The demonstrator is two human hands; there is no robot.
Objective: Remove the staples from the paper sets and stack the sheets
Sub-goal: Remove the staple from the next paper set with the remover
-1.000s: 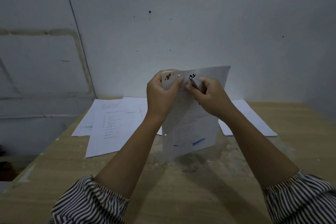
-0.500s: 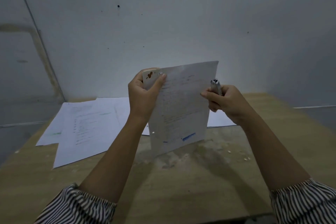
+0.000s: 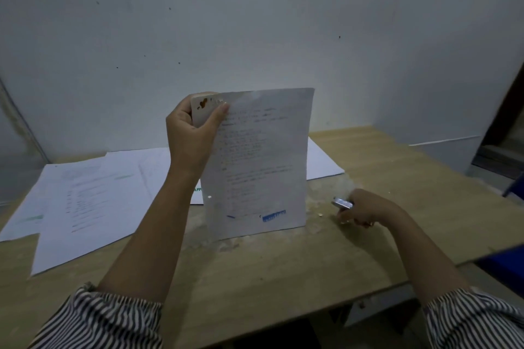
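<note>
head view: person at wooden tabletop (image 3: 283, 272), striped sleeves.
left hand (image 3: 192, 127): pinches top-left corner of paper set (image 3: 261, 161), thumb on front; set upright above the tabletop's middle, stained at that corner, blue mark near bottom.
right hand (image 3: 365, 208): low near the tabletop's right edge, fingers curled round a small metal tool (image 3: 342, 203), staple remover by the look; too blurred to confirm.
loose sheets (image 3: 85, 201): flat, overlapping, back-left of tabletop.
single sheet (image 3: 323, 163): flat behind held set.
</note>
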